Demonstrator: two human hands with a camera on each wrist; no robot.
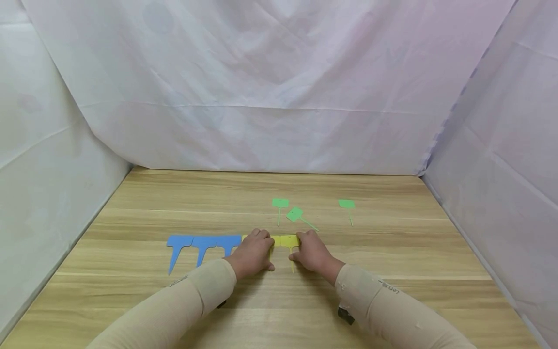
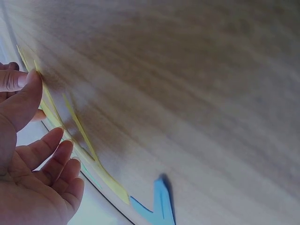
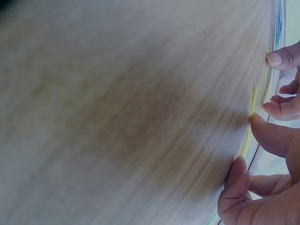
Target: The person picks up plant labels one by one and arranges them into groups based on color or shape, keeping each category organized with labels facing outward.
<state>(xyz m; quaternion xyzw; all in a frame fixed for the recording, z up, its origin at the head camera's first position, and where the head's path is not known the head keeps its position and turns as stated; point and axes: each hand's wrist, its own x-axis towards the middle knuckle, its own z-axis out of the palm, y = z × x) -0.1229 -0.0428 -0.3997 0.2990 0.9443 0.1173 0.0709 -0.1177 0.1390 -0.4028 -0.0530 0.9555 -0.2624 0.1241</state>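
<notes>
Three blue T-shaped plant labels (image 1: pixel 205 241) lie in a row on the wooden table, their heads side by side. Yellow plant labels (image 1: pixel 286 240) continue that row to the right, stems toward the person. My left hand (image 1: pixel 254 252) rests over the left and middle yellow labels, hiding part of them; its other fingers look loosely bent in the left wrist view, near a yellow label (image 2: pixel 112 185). My right hand (image 1: pixel 313 252) holds the rightmost yellow label, forefinger at its right edge and thumb by its stem. The right wrist view shows this yellow label (image 3: pixel 248 138) edge-on.
Three green plant labels lie farther back: one upright (image 1: pixel 280 202), one tilted (image 1: pixel 295 214), and one off to the right (image 1: pixel 347 203). White cloth (image 1: pixel 279 135) hangs behind the wooden table (image 1: pixel 174 194) and along both sides.
</notes>
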